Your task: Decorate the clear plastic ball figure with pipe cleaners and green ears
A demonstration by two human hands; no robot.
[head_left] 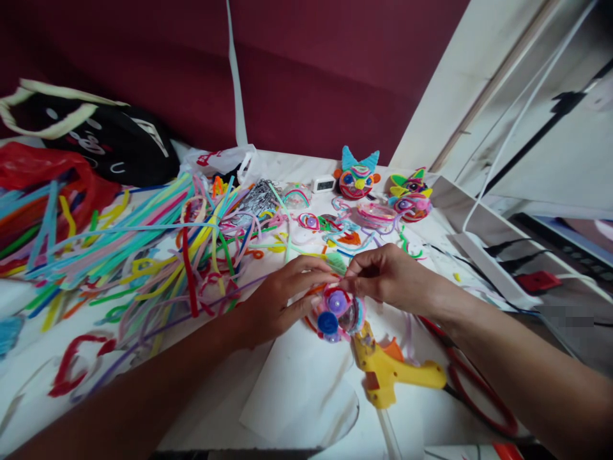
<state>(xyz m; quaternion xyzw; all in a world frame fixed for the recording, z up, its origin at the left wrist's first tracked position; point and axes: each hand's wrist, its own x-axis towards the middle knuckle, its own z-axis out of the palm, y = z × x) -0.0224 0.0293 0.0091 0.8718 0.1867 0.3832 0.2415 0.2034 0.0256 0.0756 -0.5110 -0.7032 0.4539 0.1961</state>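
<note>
A round pipe-cleaner figure (341, 313) with coiled purple and blue discs sits between my hands, above a white sheet. My left hand (290, 291) curls its fingers around the figure's left and upper side. Thumb and forefinger of my right hand (385, 275) are pinched together at its upper right edge; whatever is between them is too small to make out. Just beyond the fingertips shows a pale green oval piece (336, 262). A yellow hot glue gun (395, 370) lies to the right, its nozzle close to the figure.
Bundles of coloured pipe cleaners (124, 243) cover the left side. Two finished-looking animal heads (358, 176) stand at the back near a small digital clock (323, 184). Red-handled scissors (483, 396) lie under my right forearm. A power strip (498, 268) is at the right.
</note>
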